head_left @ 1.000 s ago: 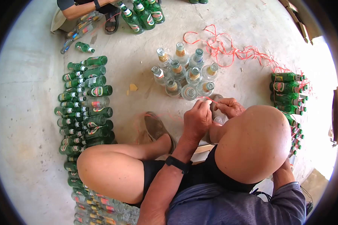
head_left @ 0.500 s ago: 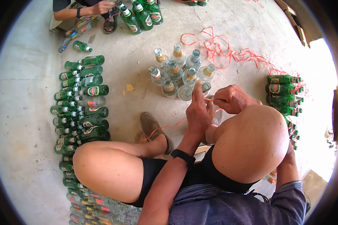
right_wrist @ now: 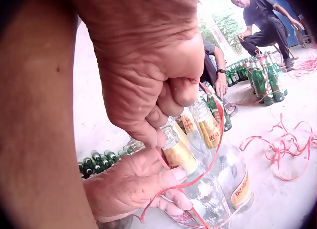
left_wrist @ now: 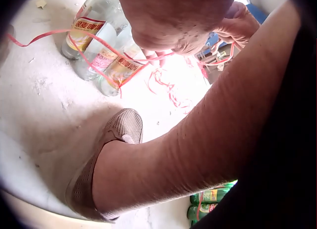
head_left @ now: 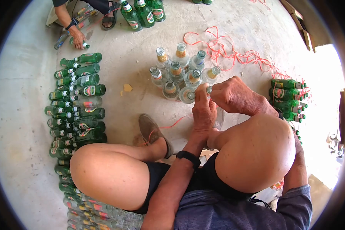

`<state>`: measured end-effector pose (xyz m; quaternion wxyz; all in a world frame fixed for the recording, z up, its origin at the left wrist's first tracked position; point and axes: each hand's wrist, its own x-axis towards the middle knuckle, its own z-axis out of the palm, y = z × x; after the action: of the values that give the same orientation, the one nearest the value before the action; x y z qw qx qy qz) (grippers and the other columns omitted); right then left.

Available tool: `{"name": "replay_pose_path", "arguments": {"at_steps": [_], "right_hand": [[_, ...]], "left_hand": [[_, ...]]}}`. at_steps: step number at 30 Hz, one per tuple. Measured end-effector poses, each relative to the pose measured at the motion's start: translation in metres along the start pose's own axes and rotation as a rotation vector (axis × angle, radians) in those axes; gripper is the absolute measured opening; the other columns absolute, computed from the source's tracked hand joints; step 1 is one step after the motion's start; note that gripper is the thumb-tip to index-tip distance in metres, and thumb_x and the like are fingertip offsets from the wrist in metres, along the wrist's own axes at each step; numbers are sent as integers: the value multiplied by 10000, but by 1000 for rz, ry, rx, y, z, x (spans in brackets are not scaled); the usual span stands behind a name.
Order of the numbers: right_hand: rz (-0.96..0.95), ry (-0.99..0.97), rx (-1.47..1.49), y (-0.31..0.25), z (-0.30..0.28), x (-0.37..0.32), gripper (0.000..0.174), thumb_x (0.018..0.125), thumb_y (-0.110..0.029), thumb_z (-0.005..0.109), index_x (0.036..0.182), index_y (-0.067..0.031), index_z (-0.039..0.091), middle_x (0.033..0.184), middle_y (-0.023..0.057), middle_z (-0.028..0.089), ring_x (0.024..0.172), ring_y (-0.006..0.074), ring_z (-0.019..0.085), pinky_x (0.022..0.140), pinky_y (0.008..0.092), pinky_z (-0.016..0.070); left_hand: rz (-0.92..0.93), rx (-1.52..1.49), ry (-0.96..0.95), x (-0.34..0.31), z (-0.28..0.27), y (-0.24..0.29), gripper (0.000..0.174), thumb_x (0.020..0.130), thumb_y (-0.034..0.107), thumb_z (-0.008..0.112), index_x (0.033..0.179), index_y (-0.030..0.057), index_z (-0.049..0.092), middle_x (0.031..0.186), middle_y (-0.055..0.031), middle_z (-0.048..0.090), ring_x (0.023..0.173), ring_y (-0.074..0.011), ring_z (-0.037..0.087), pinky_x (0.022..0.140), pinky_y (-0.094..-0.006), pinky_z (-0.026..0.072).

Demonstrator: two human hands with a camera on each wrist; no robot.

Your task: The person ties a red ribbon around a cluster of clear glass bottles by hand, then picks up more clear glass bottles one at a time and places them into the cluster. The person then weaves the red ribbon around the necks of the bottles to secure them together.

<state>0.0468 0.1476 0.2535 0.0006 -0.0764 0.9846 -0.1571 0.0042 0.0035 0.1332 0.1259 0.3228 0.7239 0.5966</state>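
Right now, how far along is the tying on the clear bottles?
Done, it seems: the clear bottles stand grouped, with red string across the near ones. The green bundle on the right already has string round it.
In hand: the right hand pinches string; the left hand holds it beside the bottles.
Left, probably: securing it, as no finished knot shows.

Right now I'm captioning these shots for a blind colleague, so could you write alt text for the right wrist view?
The right hand pinches a red strip above clear glass bottles, with the left hand close beside them. Behind stand bundled green bottles, near a seated person.
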Motion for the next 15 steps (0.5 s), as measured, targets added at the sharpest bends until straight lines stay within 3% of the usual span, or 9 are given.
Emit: {"name": "replay_pose_path", "arguments": {"at_steps": [2,5,9,15], "right_hand": [[-25,3,21,1,-1,4,135,795,-68,696,728,-58,580,722,81,618,627,301,663,514,428,512],[-24,-15,20,2,0,10,132,796,-71,700,744,-56,579,734,79,622,634,296,665,514,423,516],[-18,-19,59,-5,-10,21,21,805,-71,697,806,-90,689,777,46,698,683,289,709,556,419,557],[-20,-17,67,2,-6,31,41,804,-86,711,819,-122,724,779,37,714,712,285,725,587,411,582]], "left_hand": [[-5,0,38,-1,4,-4,522,943,-35,587,1459,-21,510,1329,-277,620,1259,-476,610,1059,-475,511],[31,25,35,-2,6,-13,596,900,-99,590,1479,0,495,1388,-268,608,1286,-459,612,1060,-476,528],[46,15,31,-3,9,-22,562,927,-61,584,1480,-7,493,1375,-287,619,1280,-474,613,1053,-486,530],[22,39,7,-8,12,-27,464,978,8,619,1427,-16,503,1282,-294,634,1208,-494,628,990,-507,547]]}}
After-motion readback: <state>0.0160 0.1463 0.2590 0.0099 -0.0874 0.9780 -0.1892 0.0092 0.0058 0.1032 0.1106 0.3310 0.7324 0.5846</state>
